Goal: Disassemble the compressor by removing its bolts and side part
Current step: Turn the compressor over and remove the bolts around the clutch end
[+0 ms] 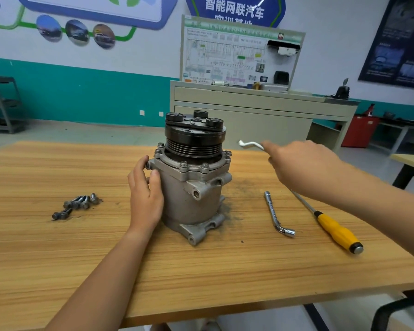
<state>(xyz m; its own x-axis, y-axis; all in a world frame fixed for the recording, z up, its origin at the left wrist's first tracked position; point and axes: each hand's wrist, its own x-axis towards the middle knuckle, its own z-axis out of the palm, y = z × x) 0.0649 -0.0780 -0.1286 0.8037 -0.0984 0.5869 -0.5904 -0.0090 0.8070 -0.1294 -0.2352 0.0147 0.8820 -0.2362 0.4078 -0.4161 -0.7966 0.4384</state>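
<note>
Two hands work at a compressor [194,194] that stands upright at the centre of the frame on a wood-grain table [58,247], its black grooved pulley [195,138] uppermost and its mounting lugs resting on the tabletop. Left hand [145,197]: laid against the left side of the grey housing, palm and fingers pressed to the metal, thumb raised toward a lug of the flange. Right hand [301,163]: raised at centre right, clear of the compressor and above the table, fingers closed round the shank of a bent wrench [250,145] whose pale, motion-blurred end points left toward the pulley. Several flange bolts [183,164] sit in the rim below the pulley. Several loose bolts [78,205] lie in a cluster at centre left, well apart from the compressor. Right of the compressor lie an L-shaped socket wrench [276,215] and, further right, a screwdriver [335,229] with a yellow handle, its shaft passing under the right forearm. Dark grime [239,189] marks the tabletop beside the base. Upper centre: a training cabinet [249,108] with a wiring-diagram board [237,53].
</note>
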